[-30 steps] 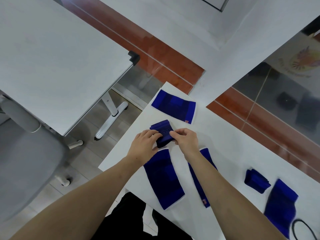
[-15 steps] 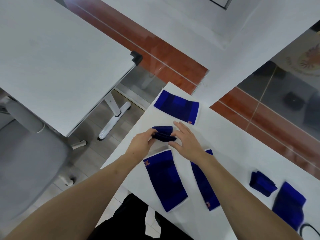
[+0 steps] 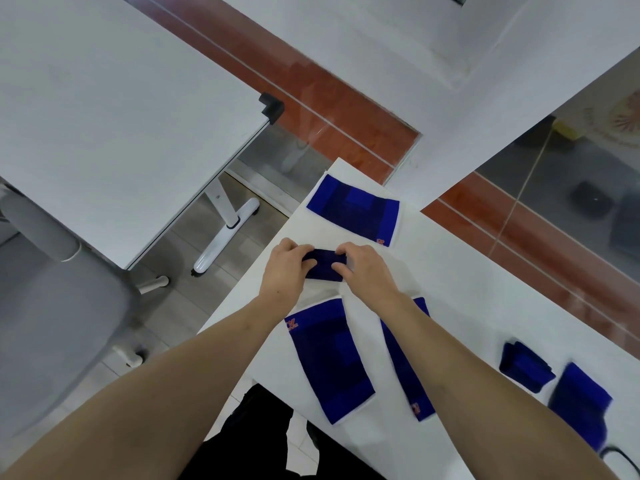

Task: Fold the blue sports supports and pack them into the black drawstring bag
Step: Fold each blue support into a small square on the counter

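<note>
A small folded blue support [image 3: 325, 265] lies on the white table [image 3: 460, 282], pinched from both ends by my left hand [image 3: 285, 268] and my right hand [image 3: 363, 271]. A flat blue support [image 3: 353, 209] lies beyond them near the table's far corner. Two more flat supports lie nearer me: a wide one [image 3: 329, 358] and a narrow one [image 3: 408, 368] partly under my right forearm. At the right sit a folded support [image 3: 524, 365] and another blue support [image 3: 578, 407]. A black cord loop [image 3: 623, 460] shows at the bottom right edge; the bag itself is out of view.
A second white table [image 3: 104, 116] stands to the left across a gap of grey floor. A grey office chair [image 3: 52, 306] sits at the far left. A white wall and red-brown skirting run behind the work table.
The support has gone from loosely held and half folded to a compact flat bundle pressed on the table. My right hand, flat half a second ago, now grips its right end.
</note>
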Demonstrator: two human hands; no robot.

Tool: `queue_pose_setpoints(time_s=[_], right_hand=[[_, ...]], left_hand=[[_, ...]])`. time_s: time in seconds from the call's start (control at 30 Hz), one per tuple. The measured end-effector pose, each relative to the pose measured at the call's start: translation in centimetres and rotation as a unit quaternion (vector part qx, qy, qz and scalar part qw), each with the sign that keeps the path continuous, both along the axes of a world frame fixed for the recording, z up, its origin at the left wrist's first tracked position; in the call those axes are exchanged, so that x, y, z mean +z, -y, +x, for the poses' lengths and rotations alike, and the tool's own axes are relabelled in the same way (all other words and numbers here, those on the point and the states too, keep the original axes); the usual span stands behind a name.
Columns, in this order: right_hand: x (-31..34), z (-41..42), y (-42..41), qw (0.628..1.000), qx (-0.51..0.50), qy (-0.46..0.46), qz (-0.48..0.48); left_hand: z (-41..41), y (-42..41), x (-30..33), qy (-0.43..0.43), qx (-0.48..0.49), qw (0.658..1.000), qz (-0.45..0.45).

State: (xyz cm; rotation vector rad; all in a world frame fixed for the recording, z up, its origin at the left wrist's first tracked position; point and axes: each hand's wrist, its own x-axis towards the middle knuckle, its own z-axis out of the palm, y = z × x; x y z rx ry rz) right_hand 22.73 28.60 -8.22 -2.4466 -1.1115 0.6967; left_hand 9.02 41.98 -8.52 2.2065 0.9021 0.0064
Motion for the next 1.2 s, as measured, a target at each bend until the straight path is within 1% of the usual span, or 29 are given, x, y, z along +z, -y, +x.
queue_pose_setpoints(time_s=[0.07,0.13,0.23,0.33,0.57,0.73,0.83,0.93,1.07,1.13,1.2], right_hand=[[-0.5,-0.3,0.0,1.000,-0.014,0.012,0.002],[-0.6,-0.5,-0.1,1.000,-0.023,0.019,0.007],[-0.7,-0.7,0.1,0.999,-0.017,0.038,0.018],[-0.8,-1.0,0.4,0.998,-0.009,0.066,0.013],[-1.3,-0.9,0.8,0.995,0.001,0.096,-0.016],[-1.9,-1.8,0.5,0.992,-0.013,0.122,-0.006],[-2.2,-2.1,0.6,0.991,-0.013,0.133,-0.004],[-1.9,-1.9,0.5,0.992,-0.006,0.125,-0.010],[-1.3,-1.7,0.7,0.993,-0.011,0.116,-0.020],[-1.3,-2.0,1.2,0.992,-0.014,0.120,-0.021],[-1.3,-2.2,1.6,0.992,-0.020,0.119,-0.022]], left_hand=[[0.3,-0.2,-0.2,0.003,-0.009,1.000,0.015],[0.4,-0.5,-0.3,0.006,-0.042,0.998,0.035],[0.1,-0.7,-0.4,0.005,-0.087,0.995,0.039],[-0.3,-0.8,-0.7,-0.002,-0.110,0.993,0.052],[0.5,-0.1,-0.7,0.012,-0.049,0.998,0.036],[1.5,0.2,-0.9,-0.045,-0.059,0.996,0.058],[1.9,0.7,-0.9,-0.061,-0.055,0.995,0.064],[1.7,0.7,-0.8,-0.051,-0.039,0.997,0.041],[0.8,1.5,-0.7,-0.008,-0.010,0.999,0.030],[0.6,1.8,-0.6,-0.009,0.001,1.000,0.028],[0.9,1.9,-0.4,-0.024,-0.014,0.998,0.054]])
